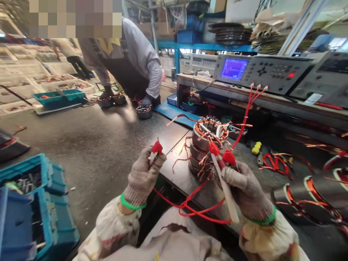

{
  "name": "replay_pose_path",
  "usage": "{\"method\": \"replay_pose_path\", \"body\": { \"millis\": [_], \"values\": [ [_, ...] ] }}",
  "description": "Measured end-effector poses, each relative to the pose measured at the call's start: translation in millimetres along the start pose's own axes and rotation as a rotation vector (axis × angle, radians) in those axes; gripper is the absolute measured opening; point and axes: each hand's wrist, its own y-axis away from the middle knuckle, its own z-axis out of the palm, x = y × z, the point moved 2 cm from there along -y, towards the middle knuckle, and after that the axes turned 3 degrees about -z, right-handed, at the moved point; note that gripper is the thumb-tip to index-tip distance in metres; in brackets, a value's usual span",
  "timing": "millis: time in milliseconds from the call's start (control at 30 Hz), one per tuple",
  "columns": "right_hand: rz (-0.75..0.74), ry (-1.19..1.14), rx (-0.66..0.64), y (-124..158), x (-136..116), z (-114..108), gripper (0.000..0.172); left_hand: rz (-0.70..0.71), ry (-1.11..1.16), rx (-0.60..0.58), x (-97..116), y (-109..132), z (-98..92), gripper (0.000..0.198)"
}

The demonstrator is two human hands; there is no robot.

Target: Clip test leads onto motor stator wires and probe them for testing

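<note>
My gloved left hand (pixel 144 174) is closed on a red-sleeved test clip (pixel 157 148), raised over the table's front edge. My gloved right hand (pixel 243 183) is closed round a pale flat stick (pixel 227 192) and a second red clip (pixel 229 158). Another red clip (pixel 214 148) sits at the stick's upper end, by the wound stators; whether it grips a wire I cannot tell. The stators (pixel 199 152) stand stacked just beyond my right hand, with copper wire ends sticking out. A red cable (pixel 198 214) loops below between my hands.
A tester with a lit screen (pixel 234 69) stands on the shelf, red leads plugged in. Blue bins (pixel 58 214) are at left. More stators (pixel 312 199) lie at right, near a yellow-handled tool (pixel 256 148). Across the table, a co-worker (pixel 130 61) handles stators.
</note>
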Motion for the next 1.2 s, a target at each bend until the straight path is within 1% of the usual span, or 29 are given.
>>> {"method": "replay_pose_path", "body": {
  "millis": [67,167,233,267,300,367,400,433,467,500,533,600,700,767,867,967,1200],
  "values": [
    [0.001,-0.015,0.0,-9,1,6,0.028,0.054,-0.034,-0.057,4,-12,7.6,0.04],
    [0.005,0.054,-0.033,-13,-3,6,0.032,0.072,-0.019,-0.14,22,-26,23.1,0.039],
    [-0.082,0.196,-0.041,-8,-7,-1,0.037,0.039,0.106,-0.165,36,-36,31.0,0.038],
    [-0.156,0.288,-0.002,-5,-9,-8,0.039,0.009,0.198,-0.178,41,-41,33.6,0.038],
    [-0.234,0.391,0.083,-4,-10,-16,0.041,-0.028,0.296,-0.194,45,-46,35.2,0.037],
    [-0.364,0.63,0.363,-7,-10,-36,0.043,-0.119,0.448,-0.226,47,-55,36.2,0.038],
    [-0.412,0.758,0.508,-12,-9,-46,0.044,-0.161,0.494,-0.231,46,-58,36.0,0.038],
    [-0.45,0.886,0.626,-21,-8,-54,0.045,-0.191,0.529,-0.223,44,-61,35.7,0.039],
    [-0.474,1.0,0.702,-32,-8,-61,0.046,-0.208,0.555,-0.206,42,-63,35.5,0.039],
    [-0.483,1.084,0.741,-45,-7,-67,0.048,-0.216,0.571,-0.186,40,-64,35.5,0.039],
    [-0.474,1.133,0.753,-59,-7,-73,0.049,-0.218,0.581,-0.166,38,-65,35.9,0.04],
    [-0.403,1.146,0.767,-82,-8,-81,0.05,-0.219,0.59,-0.149,36,-66,37.8,0.041],
    [-0.278,1.056,0.775,-99,-7,-87,0.052,-0.224,0.589,-0.157,32,-70,40.8,0.043],
    [-0.269,1.013,0.763,-101,-5,-90,0.053,-0.225,0.584,-0.178,30,-73,41.8,0.044],
    [-0.325,1.021,0.761,-99,-1,-94,0.052,-0.223,0.59,-0.198,27,-76,41.9,0.046],
    [-0.353,1.018,0.76,-99,1,-98,0.052,-0.22,0.601,-0.191,28,-76,41.5,0.048],
    [-0.355,1.035,0.766,-99,0,-98,0.06,-0.239,0.582,-0.201,30,-76,44.0,0.05]
  ]
}}
